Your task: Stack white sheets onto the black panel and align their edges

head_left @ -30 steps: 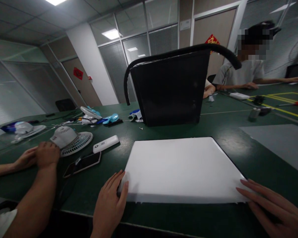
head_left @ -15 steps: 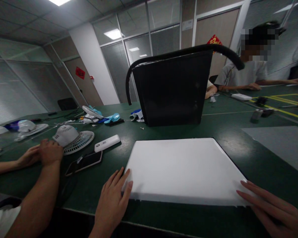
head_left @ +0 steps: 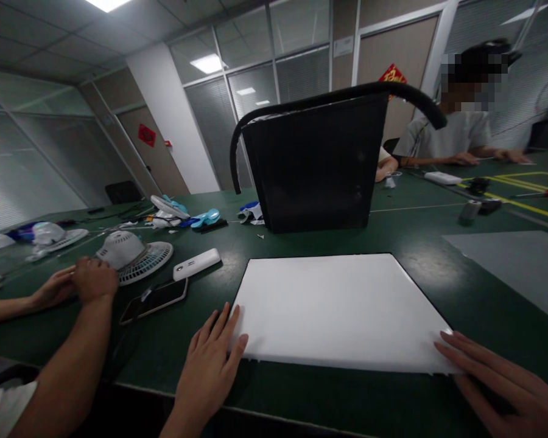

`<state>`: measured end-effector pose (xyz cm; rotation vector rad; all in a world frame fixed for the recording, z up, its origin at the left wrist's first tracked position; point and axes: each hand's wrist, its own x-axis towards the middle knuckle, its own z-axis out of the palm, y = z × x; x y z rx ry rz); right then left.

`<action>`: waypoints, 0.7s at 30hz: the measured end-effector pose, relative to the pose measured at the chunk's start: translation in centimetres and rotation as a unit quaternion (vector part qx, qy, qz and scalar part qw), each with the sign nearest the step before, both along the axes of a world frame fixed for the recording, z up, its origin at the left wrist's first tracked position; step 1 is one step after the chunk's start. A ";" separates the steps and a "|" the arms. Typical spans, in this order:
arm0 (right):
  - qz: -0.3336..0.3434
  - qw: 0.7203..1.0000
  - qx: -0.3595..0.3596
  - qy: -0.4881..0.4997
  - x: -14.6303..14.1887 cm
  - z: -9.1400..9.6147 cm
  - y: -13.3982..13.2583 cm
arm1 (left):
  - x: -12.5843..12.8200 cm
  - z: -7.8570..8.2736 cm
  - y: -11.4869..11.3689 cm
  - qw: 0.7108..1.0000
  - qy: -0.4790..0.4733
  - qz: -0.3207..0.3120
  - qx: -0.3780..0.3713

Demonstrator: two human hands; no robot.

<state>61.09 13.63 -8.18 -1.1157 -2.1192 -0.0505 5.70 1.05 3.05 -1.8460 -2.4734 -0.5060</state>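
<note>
In front of me a flat white panel [head_left: 338,310] with a thin dark border lies on the green table [head_left: 301,395]. My left hand [head_left: 212,359] rests against its near left corner, fingers stretched out and touching the left edge. At the near right corner, my right hand [head_left: 506,377] has its fingers extended, with the fingertips on the panel's edge. Neither hand is wrapped around anything. Beyond the panel stands a black upright box-like object [head_left: 317,167] with a curved black strip [head_left: 338,94] along its top.
Left of the panel lie a phone [head_left: 158,300] and a white oblong device [head_left: 197,264]. A neighbour's hands [head_left: 94,280] are at a white fan part [head_left: 146,261]. Another person [head_left: 456,140] sits across the table. A grey sheet [head_left: 520,261] lies on the right.
The panel's near edge has come down slightly and shows less of its side. Both my hands stay at its corners. The person across has drawn one hand inward.
</note>
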 end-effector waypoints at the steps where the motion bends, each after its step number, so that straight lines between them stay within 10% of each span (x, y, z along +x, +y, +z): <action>1: 0.004 1.000 0.013 -0.022 0.1 -0.1 -0.1 | -0.1 -0.1 0.0 1.000 -0.010 0.003 0.018; 7: -0.004 0.993 0.028 -0.112 -0.1 0.4 -0.9 | -0.6 -0.7 -0.8 0.985 -0.090 0.026 0.143; 21: 0.007 0.992 0.033 -0.119 -1.9 2.0 -0.6 | -0.5 -0.8 -0.6 0.986 -0.083 0.021 0.145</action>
